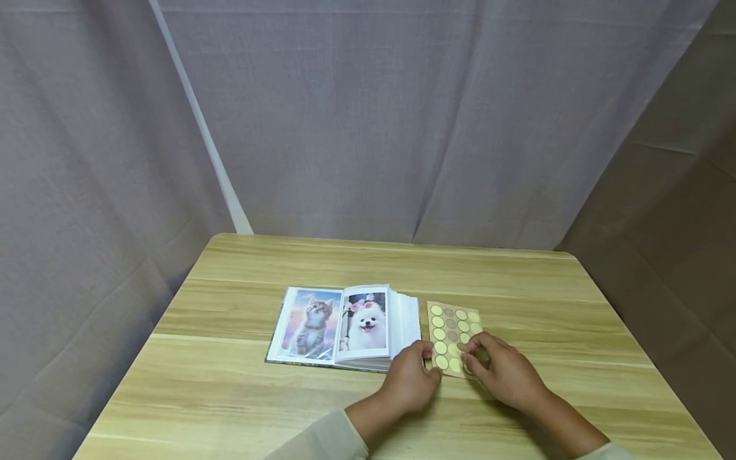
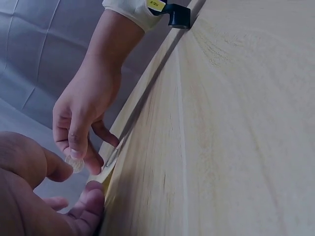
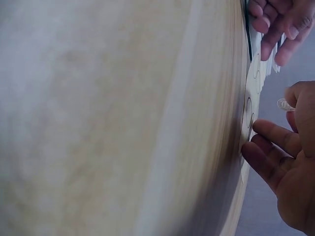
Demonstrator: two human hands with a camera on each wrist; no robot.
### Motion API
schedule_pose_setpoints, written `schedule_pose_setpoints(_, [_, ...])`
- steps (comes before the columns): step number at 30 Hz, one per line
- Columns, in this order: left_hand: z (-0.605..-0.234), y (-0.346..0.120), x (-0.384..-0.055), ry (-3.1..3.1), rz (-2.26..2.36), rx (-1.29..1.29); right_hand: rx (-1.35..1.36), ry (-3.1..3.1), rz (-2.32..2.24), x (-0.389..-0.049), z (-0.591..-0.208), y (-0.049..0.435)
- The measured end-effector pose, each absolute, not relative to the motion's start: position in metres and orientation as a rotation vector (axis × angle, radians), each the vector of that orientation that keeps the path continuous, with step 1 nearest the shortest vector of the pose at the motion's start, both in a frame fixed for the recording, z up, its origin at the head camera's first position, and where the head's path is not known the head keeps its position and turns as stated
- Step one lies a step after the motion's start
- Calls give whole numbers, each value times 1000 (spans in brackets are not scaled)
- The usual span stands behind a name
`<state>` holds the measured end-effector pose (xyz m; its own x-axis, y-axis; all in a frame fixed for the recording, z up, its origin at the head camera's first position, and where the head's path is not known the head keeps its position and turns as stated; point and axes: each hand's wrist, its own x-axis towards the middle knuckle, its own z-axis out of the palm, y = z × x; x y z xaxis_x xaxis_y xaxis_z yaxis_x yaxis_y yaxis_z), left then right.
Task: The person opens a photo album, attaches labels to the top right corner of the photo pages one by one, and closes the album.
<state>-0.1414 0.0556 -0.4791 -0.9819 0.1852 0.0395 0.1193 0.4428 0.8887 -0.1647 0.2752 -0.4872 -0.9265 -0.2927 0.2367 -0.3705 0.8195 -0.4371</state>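
A tan sheet of round yellow stickers [image 1: 450, 329] lies on the table, with several tan circles bare of yellow in its second column. My right hand [image 1: 508, 374] is over the sheet's lower right part, pinching a small round sticker [image 2: 75, 163] between thumb and index finger. In the right wrist view its other fingers [image 3: 268, 147] reach down to the sheet's edge. At the sheet's lower left edge, my left hand [image 1: 409, 378] rests with thumb and index finger spread apart. Its thumb [image 2: 92, 199] touches the sheet's near edge in the left wrist view.
Just left of the sheet lies an open photo album [image 1: 406, 319], showing a kitten picture [image 1: 310, 322] and a white dog picture [image 1: 365, 326]. Its page stack reaches close to my left hand. The wooden table [image 1: 218, 396] is bordered by grey curtains [image 1: 345, 128] behind and at both sides.
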Motion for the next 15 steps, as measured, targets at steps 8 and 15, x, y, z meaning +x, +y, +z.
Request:
schedule_pose_setpoints(8, [-477,53,-138,2626,1506,329,510,-2876,749,-165,-486,274])
schedule_pose_setpoints(15, [-474,46,-135,2581,1500,459,499,-2859,710,-165,-485,274])
